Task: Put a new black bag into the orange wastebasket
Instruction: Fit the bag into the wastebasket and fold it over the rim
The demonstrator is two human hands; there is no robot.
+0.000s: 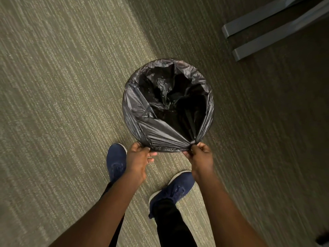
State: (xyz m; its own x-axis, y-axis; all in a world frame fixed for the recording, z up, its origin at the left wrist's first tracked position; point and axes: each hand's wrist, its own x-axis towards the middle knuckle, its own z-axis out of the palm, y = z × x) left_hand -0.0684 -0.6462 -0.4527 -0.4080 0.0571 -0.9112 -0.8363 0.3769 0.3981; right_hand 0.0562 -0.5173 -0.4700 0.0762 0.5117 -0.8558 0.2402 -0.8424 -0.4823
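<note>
- Head view: black bag is draped over wastebasket rim, centre floor; orange hidden.
- Left hand, right hand: near-edge film is pinched.
- Risk: thin film may be torn if overstretched.

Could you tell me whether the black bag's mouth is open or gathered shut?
Open. The bag is spread around the round rim, its dark interior visible; both hands, left and right, pinch its near edge.

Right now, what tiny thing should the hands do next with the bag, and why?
Probably knot or tuck the slack. The bag already covers the whole rim, and the right hand pinches a gathered bunch at the near edge while the left hand holds the edge beside it. Securing it should stop slipping.
</note>
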